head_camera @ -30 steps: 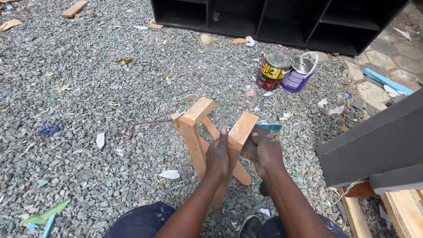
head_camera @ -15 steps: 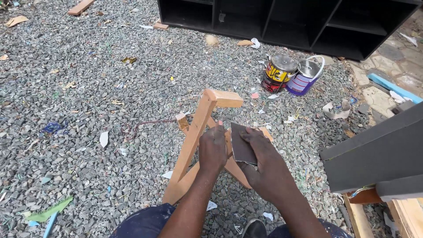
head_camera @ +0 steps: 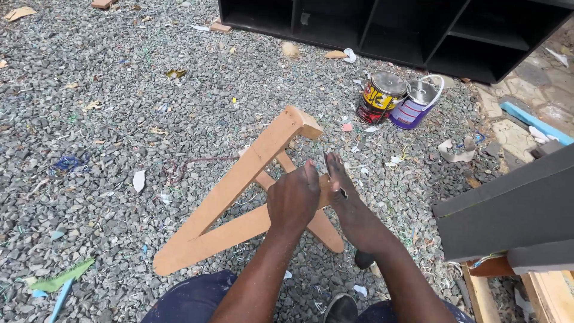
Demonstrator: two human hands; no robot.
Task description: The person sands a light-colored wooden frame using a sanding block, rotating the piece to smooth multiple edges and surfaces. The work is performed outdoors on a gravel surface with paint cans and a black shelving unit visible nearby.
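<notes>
Left hand (head_camera: 293, 200) fingers clamped round wooden frame (head_camera: 239, 191), right hand (head_camera: 342, 190) fingers pinching dark sandpaper (head_camera: 327, 164) — gravel (head_camera: 89, 149) beneath

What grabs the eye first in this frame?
The light-brown wooden A-shaped frame lying on the grey gravel ground at centre, with the left hand and right hand gripping it where its bars cross; a thin dark piece shows at the right hand. Behind, two round paint cans stand before a black open shelf cabinet.
</notes>
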